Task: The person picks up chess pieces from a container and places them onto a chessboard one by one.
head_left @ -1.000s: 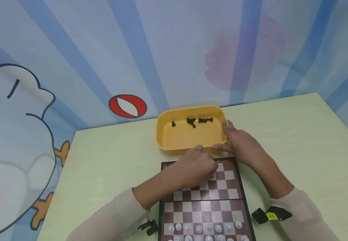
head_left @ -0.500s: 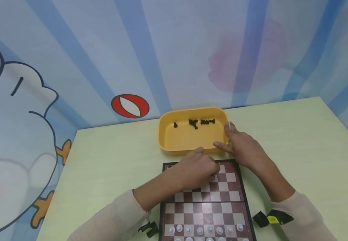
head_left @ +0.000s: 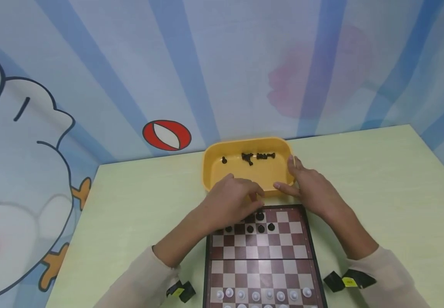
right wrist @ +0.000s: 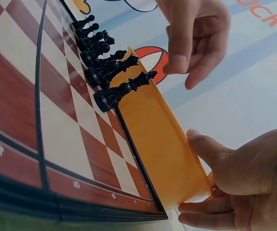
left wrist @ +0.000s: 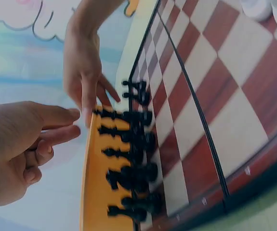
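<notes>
My left hand [head_left: 231, 203] hovers over the far edge of the chessboard [head_left: 259, 267], thumb and fingers apart and holding nothing. Just below its fingertips stands a tall black chess piece [head_left: 260, 216], topped like a king in the right wrist view. Several black pawns [head_left: 261, 229] stand one row nearer, and more black pieces [left wrist: 119, 178] line the board's far edge in the left wrist view. With thumb on the front rim and fingers at the end wall, my right hand [head_left: 316, 190] grips the right corner of the yellow tray [head_left: 275, 173]. Loose black pieces [head_left: 247, 158] lie inside it.
White chess pieces [head_left: 255, 296] stand in rows at the board's near end, partly cut off by the frame. The tray sits right behind the board, close to the printed wall [head_left: 237, 68]. Pale tabletop [head_left: 152, 192] extends to both sides.
My left hand has risen off the board and shifted left toward the tray, its fingers opening. Black pieces that it covered now show. The right hand keeps its place at the tray.
</notes>
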`<action>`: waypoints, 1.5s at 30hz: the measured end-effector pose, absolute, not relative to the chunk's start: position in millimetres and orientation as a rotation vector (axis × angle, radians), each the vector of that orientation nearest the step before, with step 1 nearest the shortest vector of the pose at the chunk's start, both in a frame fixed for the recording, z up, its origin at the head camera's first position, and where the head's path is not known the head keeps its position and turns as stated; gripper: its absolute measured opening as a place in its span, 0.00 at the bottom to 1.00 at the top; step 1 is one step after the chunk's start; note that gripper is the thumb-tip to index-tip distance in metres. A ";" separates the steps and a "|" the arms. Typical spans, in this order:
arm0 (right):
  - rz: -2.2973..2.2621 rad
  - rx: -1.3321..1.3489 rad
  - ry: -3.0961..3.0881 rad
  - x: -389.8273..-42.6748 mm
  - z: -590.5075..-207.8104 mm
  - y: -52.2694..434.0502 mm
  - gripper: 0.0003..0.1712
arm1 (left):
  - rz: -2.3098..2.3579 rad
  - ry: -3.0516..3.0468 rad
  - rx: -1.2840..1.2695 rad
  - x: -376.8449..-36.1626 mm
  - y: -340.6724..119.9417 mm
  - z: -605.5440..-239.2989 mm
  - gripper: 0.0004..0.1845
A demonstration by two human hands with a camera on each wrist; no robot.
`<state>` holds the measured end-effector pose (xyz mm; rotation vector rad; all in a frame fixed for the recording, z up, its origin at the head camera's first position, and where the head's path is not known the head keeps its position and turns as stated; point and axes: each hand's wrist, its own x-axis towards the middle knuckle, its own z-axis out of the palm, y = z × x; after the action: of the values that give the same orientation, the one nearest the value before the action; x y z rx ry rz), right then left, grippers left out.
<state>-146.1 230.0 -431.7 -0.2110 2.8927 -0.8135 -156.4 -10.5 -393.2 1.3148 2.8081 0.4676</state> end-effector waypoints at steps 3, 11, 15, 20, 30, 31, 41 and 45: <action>-0.830 -0.205 2.890 -145.7 -432.0 229.4 0.57 | 0.432 2.918 1.173 -160.6 -18.0 -396.9 0.11; -0.866 -0.181 2.873 -144.9 -430.5 230.7 0.57 | 0.285 3.016 0.987 -165.3 -28.6 -406.4 0.09; -0.879 -0.163 2.859 -144.5 -429.8 231.6 0.57 | 0.277 3.012 1.009 -165.9 -28.2 -409.0 0.08; -0.865 -0.160 2.852 -144.9 -428.9 231.5 0.58 | 0.273 3.009 1.043 -165.4 -28.3 -408.9 0.08; -0.833 -0.186 2.872 -142.8 -425.8 231.4 0.57 | 0.305 3.004 1.049 -163.3 -28.0 -405.4 0.07; -0.834 -0.185 2.876 -142.2 -425.5 231.7 0.57 | 0.316 3.003 1.046 -163.0 -27.5 -405.1 0.06; -0.819 -0.167 2.853 -143.2 -420.8 234.7 0.57 | 0.366 2.975 1.028 -162.8 -20.8 -401.3 0.04; -0.807 -0.168 2.841 -143.2 -421.3 234.9 0.58 | 0.341 2.964 1.017 -161.8 -19.7 -400.7 0.04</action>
<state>-143.2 234.9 -421.3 -0.1678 2.8413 -0.8065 -161.8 -19.7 -400.7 1.0173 2.9639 0.3413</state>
